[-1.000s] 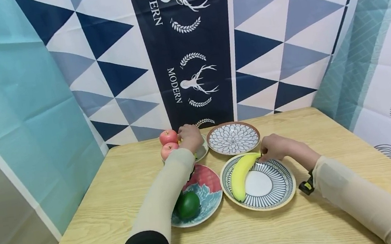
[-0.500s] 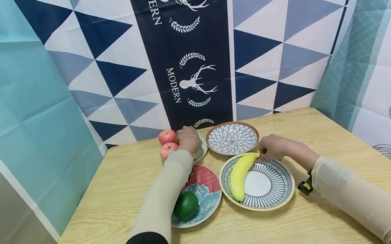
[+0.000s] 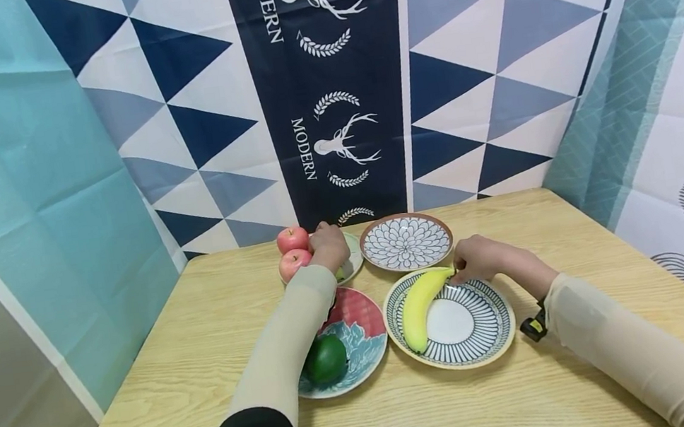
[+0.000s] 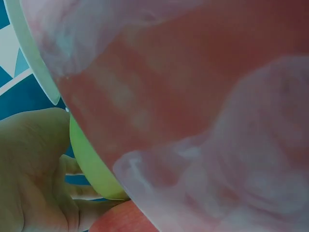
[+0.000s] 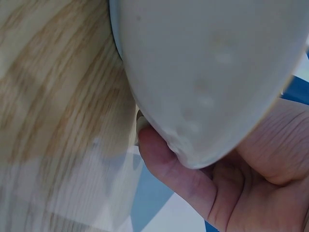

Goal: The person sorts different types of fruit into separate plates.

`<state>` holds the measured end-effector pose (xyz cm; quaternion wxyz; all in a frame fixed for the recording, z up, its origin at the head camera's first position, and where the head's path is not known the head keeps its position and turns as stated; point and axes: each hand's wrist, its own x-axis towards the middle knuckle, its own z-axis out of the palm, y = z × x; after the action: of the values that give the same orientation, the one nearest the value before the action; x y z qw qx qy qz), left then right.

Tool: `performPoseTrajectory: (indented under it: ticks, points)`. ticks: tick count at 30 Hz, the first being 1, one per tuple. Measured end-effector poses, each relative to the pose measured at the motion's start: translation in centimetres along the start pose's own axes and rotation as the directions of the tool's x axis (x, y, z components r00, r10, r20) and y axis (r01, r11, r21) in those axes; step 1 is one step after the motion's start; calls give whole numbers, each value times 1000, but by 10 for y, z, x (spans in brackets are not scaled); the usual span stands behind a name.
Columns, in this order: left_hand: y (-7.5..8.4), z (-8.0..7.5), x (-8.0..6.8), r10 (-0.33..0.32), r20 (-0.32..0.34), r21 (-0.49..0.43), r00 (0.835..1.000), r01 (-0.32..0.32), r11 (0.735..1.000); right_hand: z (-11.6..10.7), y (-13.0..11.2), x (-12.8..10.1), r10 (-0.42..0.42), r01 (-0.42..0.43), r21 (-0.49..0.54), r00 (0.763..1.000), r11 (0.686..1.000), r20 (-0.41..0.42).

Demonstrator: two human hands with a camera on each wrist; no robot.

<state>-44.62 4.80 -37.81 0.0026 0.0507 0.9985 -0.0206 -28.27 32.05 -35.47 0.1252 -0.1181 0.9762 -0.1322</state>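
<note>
A yellow banana (image 3: 420, 303) lies on a blue-striped plate (image 3: 498, 337) at the front right. My right hand (image 3: 478, 257) pinches its stem end at the plate's far rim. In the right wrist view, curled fingers (image 5: 178, 179) sit under a pale plate rim (image 5: 203, 72). My left hand (image 3: 328, 246) reaches to a small plate (image 3: 356, 261) at the back. It curls over a green fruit (image 4: 91, 169) beside two red apples (image 3: 291, 237) (image 3: 293, 262). The hand hides most of that fruit in the head view.
A floral plate (image 3: 406, 241) stands empty behind the striped one. A red-and-teal plate (image 3: 362, 325) under my left forearm holds a dark green fruit (image 3: 326, 358). The wooden table (image 3: 204, 344) is ringed by patterned cloth walls (image 3: 334, 100).
My left hand has edged slightly further over the small plate by the apples. The right hand and banana have not moved.
</note>
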Motion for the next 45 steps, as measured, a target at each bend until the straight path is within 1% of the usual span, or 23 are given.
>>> performPoseTrajectory:
  ticks: [5,11,14,18,21,25,29,32,35,38,41,45]
  points:
    - [-1,1,-2,13,-8,-12,1000,-13,1000,-1,0,0,7,-7,-1,1000,1000,2]
    - [-3,0,-5,24,-30,-4,999,-25,1000,-1,0,1,11,-11,5,1000,1000,2]
    - [-6,-1,-5,38,-22,0,999,-38,999,1,0,2,5,-5,5,1000,1000,0]
    - [-11,-1,-2,69,-6,-4,998,-70,998,2,1,3,0,0,-3,1000,1000,-1]
    - [-13,-2,-1,94,-18,-10,995,-94,996,2,1,3,-1,1,-3,1000,1000,-1]
    - [-15,-7,-2,117,-39,-23,992,-118,993,1,1,4,2,-2,4,1000,1000,-1]
    - [-15,-12,-7,152,-42,-21,988,-153,988,2,1,4,0,0,5,1000,1000,-3]
    - [-15,-17,-14,194,-58,-34,979,-196,980,4,2,4,0,0,3,1000,1000,-5]
    - [-15,-22,-21,244,-84,-53,966,-249,967,5,3,3,0,0,2,1000,1000,-6]
    - [-14,-29,-29,296,-104,-48,949,-302,952,6,3,3,5,-5,2,1000,1000,-5]
    - [-11,-38,-39,348,-130,-55,928,-357,932,6,2,3,5,-5,-1,1000,1000,-5]
    - [-3,-49,-51,397,-150,-54,905,-409,911,5,3,2,4,-4,-2,1000,1000,-10]
